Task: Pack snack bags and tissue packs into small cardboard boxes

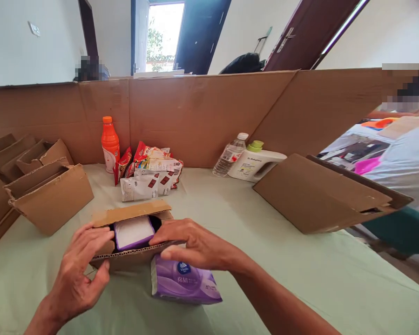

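Observation:
In front of me on the green cloth stands an open cardboard box (125, 263). A purple and white tissue pack (134, 233) sits inside it. My left hand (82, 265) grips the box's left end, fingers over the side flap and thumb at the front corner. From the right, my right hand (192, 244) reaches over the front wall. Its fingertips are inside the box by the tissue pack's right side, and the thumb is stretched out apart from them. A second purple tissue pack (186, 281) lies just in front of the box, below my right hand.
Snack bags (150, 170) and an orange-capped bottle (110, 146) stand behind the box. Farther right are a water bottle (230, 156) and a white jug (253, 165). Cardboard boxes (52, 200) flank the left, another box (317, 195) the right. A cardboard wall (195, 121) closes the back.

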The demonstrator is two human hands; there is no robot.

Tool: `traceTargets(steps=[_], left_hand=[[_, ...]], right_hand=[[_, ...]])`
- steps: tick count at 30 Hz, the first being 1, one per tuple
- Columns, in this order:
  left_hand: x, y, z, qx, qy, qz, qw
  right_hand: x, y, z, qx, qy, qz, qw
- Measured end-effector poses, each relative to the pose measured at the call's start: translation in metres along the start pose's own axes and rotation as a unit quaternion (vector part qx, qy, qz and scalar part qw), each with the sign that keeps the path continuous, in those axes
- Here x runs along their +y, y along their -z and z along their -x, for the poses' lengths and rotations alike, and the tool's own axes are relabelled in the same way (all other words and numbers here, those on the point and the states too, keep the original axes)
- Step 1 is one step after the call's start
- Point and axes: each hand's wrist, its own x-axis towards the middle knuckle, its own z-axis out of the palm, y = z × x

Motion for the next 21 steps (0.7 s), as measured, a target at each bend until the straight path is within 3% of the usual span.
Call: traceTargets(steps=[3,6,9,12,14,17,21], left_hand=[[-0.003,0.009,-0.011,-0.099,-0.016,0.033,0.994],[-0.002,0.014,-0.027,-0.190,-0.022,0.056,0.980],[-0.001,0.014,-0.042,-0.272,-0.040,0.052,0.960],[-0.002,0.016,-0.053,-0.333,-0.077,-0.010,0.940],[-0.002,0.017,-0.055,-0.330,-0.113,-0.074,0.934],[-0.003,0.022,-0.048,-0.270,-0.141,-0.152,0.940],[-0.004,0.025,-0.021,-0.221,-0.114,-0.172,0.953]], right_hand=[[-0.002,0.016,-0.016,-0.055,-0.087,-0.067,0.992],[-0.010,0.023,-0.043,-0.157,-0.131,0.037,0.978],[-0.026,0.017,-0.068,-0.262,-0.157,0.230,0.924],[-0.041,0.009,-0.075,-0.294,-0.193,0.392,0.850],[-0.045,0.008,-0.068,-0.287,-0.176,0.446,0.829],[-0.046,0.012,-0.053,-0.248,-0.154,0.472,0.832],[-0.043,0.020,-0.049,-0.297,-0.229,0.459,0.805]])
